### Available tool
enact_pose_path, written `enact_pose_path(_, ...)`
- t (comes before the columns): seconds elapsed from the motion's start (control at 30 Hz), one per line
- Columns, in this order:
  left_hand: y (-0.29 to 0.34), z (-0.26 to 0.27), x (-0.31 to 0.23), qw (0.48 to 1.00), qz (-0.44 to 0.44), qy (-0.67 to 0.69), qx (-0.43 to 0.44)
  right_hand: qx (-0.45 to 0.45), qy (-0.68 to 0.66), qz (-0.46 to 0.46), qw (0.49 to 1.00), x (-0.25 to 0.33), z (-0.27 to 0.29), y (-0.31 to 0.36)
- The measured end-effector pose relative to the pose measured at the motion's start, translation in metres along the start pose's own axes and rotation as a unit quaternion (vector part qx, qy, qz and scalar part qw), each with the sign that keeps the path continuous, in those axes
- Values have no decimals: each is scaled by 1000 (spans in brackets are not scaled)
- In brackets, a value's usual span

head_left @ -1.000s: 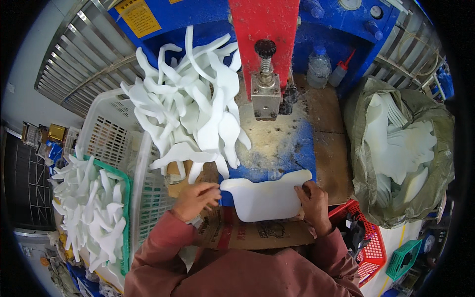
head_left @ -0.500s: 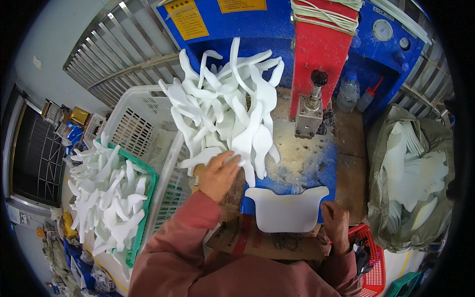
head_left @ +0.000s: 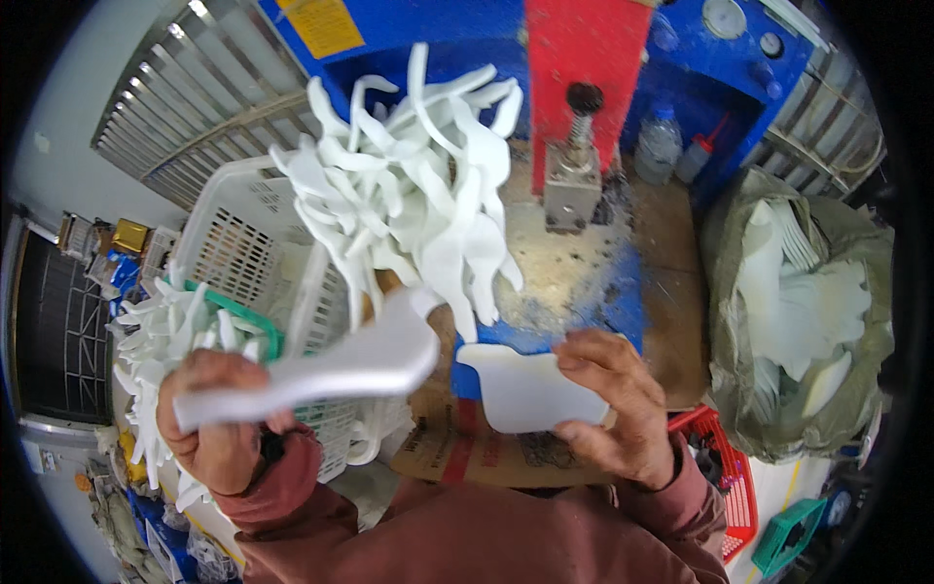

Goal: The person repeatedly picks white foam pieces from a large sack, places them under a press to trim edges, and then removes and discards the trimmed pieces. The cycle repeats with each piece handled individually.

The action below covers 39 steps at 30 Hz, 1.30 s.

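In my left hand (head_left: pixel 226 456), fingers closed round one end, is a curved white foam piece (head_left: pixel 360 368), tilted and smeared by motion. It is held up in front of the white crate and the green-edged basket. My right hand (head_left: pixel 632 414) grips the right side of a flat white foam piece (head_left: pixel 520 389) between thumb and fingers. That piece has flared upper corners and lies at the front edge of the blue machine bed (head_left: pixel 545 326). Behind it, a tangled heap of white foam pieces (head_left: pixel 418 185) stands on the left of the bed.
A red machine arm (head_left: pixel 584 58) with a metal head (head_left: pixel 572 190) stands over the dusty bed. A white crate (head_left: pixel 229 234) and a green basket (head_left: pixel 261 329) with many pieces are left. On the right are a sack (head_left: pixel 725 341) of foam sheets, a bottle (head_left: pixel 659 146) and a red basket (head_left: pixel 741 501).
My left hand has moved from the heap down and left, now carrying a curved foam piece. My right hand has come up over the flat piece's right side. The view has shifted slightly.
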State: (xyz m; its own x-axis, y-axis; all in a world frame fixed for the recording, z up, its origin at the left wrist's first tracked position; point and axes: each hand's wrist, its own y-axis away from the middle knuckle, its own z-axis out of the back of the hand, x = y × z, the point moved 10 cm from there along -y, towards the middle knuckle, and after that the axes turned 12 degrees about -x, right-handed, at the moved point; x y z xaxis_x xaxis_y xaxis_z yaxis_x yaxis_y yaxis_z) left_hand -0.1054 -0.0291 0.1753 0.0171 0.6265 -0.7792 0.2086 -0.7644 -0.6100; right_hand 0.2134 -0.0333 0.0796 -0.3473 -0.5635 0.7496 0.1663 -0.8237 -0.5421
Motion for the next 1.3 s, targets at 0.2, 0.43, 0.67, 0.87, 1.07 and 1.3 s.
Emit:
enact_pose_path(0.2,62,-79,73,952,201,126,195,121,-209,-80,967,6,-51,18)
enact_pose_path(0.43,107,-78,126,893,378,217,116,155,-235,-169,945,-22,-61,63)
enact_pose_path(0.67,123,-73,138,850,426,286,119,165,-236,-153,945,-23,-75,64)
enact_pose_path(0.87,128,-70,154,856,434,212,187,170,-53,-77,981,-18,-60,57)
enact_pose_path(1.07,160,-52,208,833,533,28,146,188,81,-23,978,-32,-57,62)
enact_pose_path(1.3,180,-46,234,819,557,-53,130,205,170,14,964,-50,-70,74)
